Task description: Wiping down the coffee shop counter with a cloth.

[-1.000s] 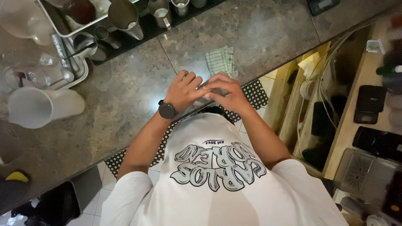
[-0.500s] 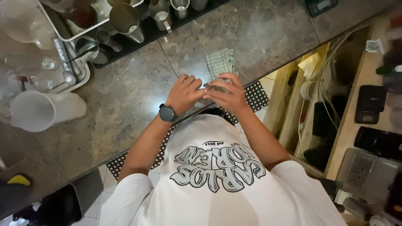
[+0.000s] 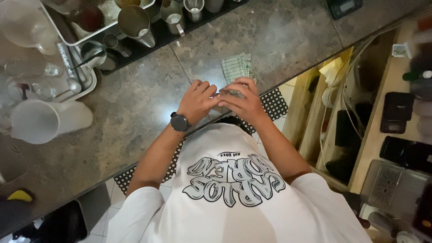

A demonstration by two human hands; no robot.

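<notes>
My left hand (image 3: pixel 197 102), with a dark watch (image 3: pixel 179 122) on the wrist, and my right hand (image 3: pixel 243 102) meet fingertip to fingertip over the near edge of the stone counter (image 3: pixel 135 112). The fingers of both are curled. Something small and pale shows between them, and I cannot tell what it is. A folded green-checked cloth (image 3: pixel 236 66) lies on the counter just beyond my right hand's fingers. My white printed shirt fills the bottom of the view.
A white plastic jug (image 3: pixel 45 120) lies at the left. Steel pitchers (image 3: pixel 134 23) stand on a black mat at the back, next to a tray of glasses (image 3: pixel 31 85). Wooden shelves (image 3: pixel 342 112) with cables and dark devices are at the right.
My hands stay together at the same spot. The left hand's fingers have curled in more.
</notes>
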